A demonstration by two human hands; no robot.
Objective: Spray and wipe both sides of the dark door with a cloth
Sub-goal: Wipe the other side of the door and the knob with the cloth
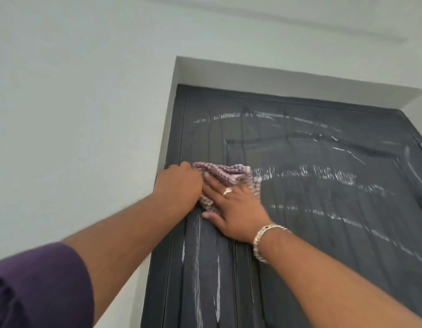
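Note:
The dark door [311, 209] fills the right half of the view, shut in its recess, with white foam streaks and drips across its upper panel and down its left side. A purple-and-white checked cloth [225, 175] is pressed flat against the door near its left edge. My left hand [179, 183] grips the cloth's left part with curled fingers. My right hand [233, 209], with a ring and a silver bracelet, lies flat over the cloth's lower part with fingers spread. No spray bottle is in view.
A pale wall [75, 114] stands left of the door. The white door recess [276, 79] frames the door's top and left. The ceiling [300, 15] is above.

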